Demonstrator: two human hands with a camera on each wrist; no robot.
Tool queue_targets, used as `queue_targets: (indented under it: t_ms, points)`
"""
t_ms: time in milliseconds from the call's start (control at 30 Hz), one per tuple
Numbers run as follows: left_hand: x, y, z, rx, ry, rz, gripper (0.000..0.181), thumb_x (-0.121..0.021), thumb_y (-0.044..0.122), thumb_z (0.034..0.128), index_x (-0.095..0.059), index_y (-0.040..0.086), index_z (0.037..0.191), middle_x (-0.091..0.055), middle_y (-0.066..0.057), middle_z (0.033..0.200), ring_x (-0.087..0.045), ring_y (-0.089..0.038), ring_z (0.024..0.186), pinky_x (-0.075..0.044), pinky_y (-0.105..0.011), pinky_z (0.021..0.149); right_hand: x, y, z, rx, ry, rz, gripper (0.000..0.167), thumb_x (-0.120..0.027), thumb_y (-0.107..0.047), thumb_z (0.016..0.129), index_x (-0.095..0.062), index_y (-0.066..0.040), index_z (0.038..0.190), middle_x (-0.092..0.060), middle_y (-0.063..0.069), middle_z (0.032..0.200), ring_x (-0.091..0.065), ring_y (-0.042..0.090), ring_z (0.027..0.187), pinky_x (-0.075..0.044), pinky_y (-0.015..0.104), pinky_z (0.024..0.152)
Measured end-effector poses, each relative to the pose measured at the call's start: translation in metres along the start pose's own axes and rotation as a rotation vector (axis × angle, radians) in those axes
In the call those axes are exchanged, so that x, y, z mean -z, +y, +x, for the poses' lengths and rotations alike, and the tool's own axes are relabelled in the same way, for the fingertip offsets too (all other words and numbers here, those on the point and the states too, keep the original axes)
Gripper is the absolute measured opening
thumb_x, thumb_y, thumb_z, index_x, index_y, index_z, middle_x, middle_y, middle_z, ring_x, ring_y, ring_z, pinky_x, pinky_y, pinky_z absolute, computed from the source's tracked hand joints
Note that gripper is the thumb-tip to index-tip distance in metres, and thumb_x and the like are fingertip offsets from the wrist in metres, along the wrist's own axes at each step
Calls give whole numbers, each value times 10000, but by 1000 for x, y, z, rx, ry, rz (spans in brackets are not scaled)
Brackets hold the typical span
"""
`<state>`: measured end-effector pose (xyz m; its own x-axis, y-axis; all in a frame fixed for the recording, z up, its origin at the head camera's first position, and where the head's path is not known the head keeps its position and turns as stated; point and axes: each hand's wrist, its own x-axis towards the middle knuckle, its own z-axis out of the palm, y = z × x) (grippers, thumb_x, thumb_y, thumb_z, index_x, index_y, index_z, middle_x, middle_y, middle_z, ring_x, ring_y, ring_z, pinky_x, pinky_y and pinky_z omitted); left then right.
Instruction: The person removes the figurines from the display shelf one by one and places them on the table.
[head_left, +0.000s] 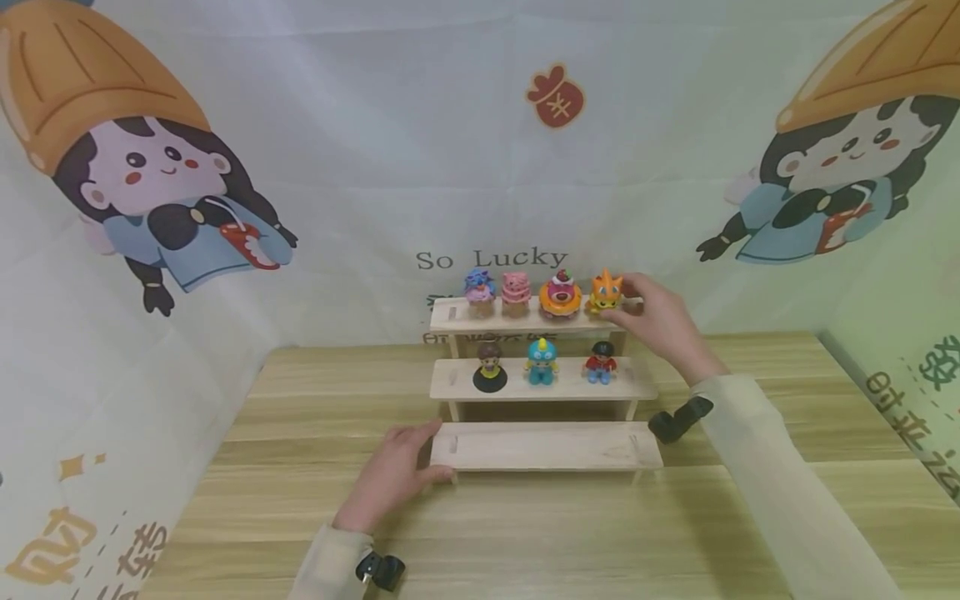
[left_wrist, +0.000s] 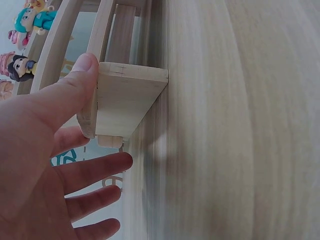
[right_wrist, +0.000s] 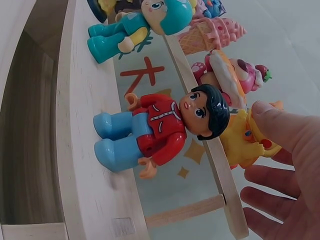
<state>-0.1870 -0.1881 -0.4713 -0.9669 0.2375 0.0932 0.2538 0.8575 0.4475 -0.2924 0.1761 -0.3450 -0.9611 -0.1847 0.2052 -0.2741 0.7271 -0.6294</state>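
A three-tier wooden stand [head_left: 543, 446] faces the camera. My left hand [head_left: 393, 471] holds the left end of its lowest board; in the left wrist view the thumb of this hand [left_wrist: 50, 145] lies on the board's edge, the index finger curls behind, and the other fingers are spread. At the top tier's right end, my right hand [head_left: 663, 321] pinches an orange and yellow figure [head_left: 606, 293] between thumb and fingers. The right wrist view shows the thumb of that hand [right_wrist: 290, 160] against the yellow figure [right_wrist: 242, 140], whose far side is hidden.
Left of the orange figure stand a donut figure [head_left: 561, 296], a pink ice-cream figure [head_left: 515, 293] and a blue-purple one [head_left: 480, 292]. The middle tier holds a brown-haired figure [head_left: 490, 367], a teal figure [head_left: 542, 362] and a red-jacketed figure [head_left: 601, 363]. A printed cloth [head_left: 360, 167] hangs behind.
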Motion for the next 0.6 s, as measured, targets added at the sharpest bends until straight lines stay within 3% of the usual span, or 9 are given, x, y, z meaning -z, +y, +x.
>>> queue_targets:
  t_ms: [200,600]
  points:
    - [-2,-1,1,2,3,-9,792,-770,421,736,-493,47,1376,-592,-164,1307,-516,-393,1210,-418,-522,1049,-3,2,2,20,12,62,602,-669,-209,904,-393,-17,1403,-545,240,1265,-537,417,1175,-479,488,1002]
    - [-6,-3,0,13,-1,-11,802,-742,441,750,-465,64,1401,-565,-155,1345,-513,-407,1215,-421,-542,1037,-2,2,4,-27,5,134,504,-633,-178,928,-431,13,1348,-552,260,1267,-545,427,1175,-474,504,1003]
